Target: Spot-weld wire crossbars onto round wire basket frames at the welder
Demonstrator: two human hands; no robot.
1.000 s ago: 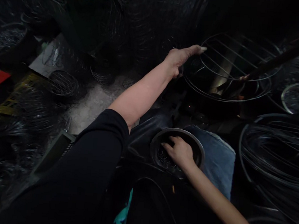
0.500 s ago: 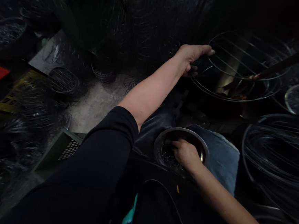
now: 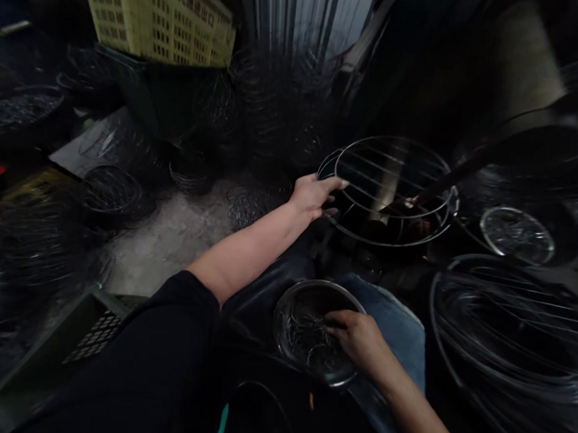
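My left hand [image 3: 315, 195] is stretched forward, its thumb and fingers closed on the left rim of a round wire rack [image 3: 372, 174]. The rack has two wire rings with straight bars across the top. In front of me a metal bowl [image 3: 286, 310] rests at my lap, holding many short, thin metal wire pieces [image 3: 312, 342]. My right hand [image 3: 360, 335] reaches over the bowl's right rim, with its fingers drawn together above the pieces. What lies between those fingertips is too small to make out.
A dark rod [image 3: 452, 176] slants down onto the rack from the right. Coiled wire rings [image 3: 501, 320] are stacked at the right, near a small round wire piece [image 3: 518, 234]. A yellow crate [image 3: 159, 19] stands at the back; a green crate [image 3: 58, 352] is at lower left.
The view has tilted up and shifted right, so the rack and bowl appear lower and further left. My right hand has drawn back toward the bowl's right rim; my left stays on the rack.
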